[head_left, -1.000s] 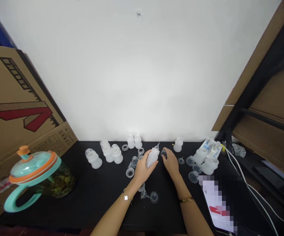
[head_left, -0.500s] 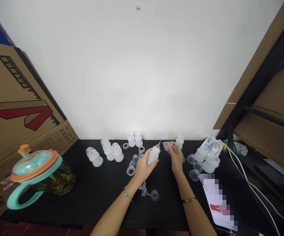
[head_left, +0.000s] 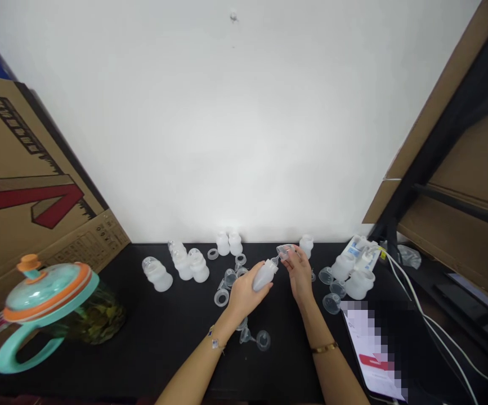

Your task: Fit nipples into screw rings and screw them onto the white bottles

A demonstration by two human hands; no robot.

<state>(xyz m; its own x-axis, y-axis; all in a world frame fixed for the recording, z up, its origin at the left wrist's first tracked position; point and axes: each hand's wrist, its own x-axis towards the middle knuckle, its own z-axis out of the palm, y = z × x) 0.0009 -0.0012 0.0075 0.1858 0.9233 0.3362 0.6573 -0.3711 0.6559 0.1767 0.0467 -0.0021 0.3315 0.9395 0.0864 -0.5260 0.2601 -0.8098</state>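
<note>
A small white baby bottle (head_left: 263, 276) is gripped in my left hand (head_left: 242, 292), tilted with its narrow clear tip pointing up and to the right. My right hand (head_left: 300, 274) pinches a clear dome cap (head_left: 285, 251) by its far side. The cap's opening faces the bottle, right at the tip; whether they touch I cannot tell. Left of my left hand lie a white ring (head_left: 222, 297) and several clear teats, partly hidden behind the fingers. More clear teat pieces (head_left: 263, 340) lie below the wrist. An uncapped white bottle (head_left: 307, 245) stands just behind my right hand.
Several capped bottles (head_left: 158, 274) stand on the left and two uncapped ones (head_left: 223, 244) near the wall. At the right are white bottles (head_left: 359, 284), clear caps (head_left: 332, 304), a phone (head_left: 372, 360) and white cables (head_left: 412, 292). A teal-handled pitcher (head_left: 49, 287) is at far left.
The cap in my right hand and the bottle tip have come together, with the gap between them closed up. The view has shifted slightly.
</note>
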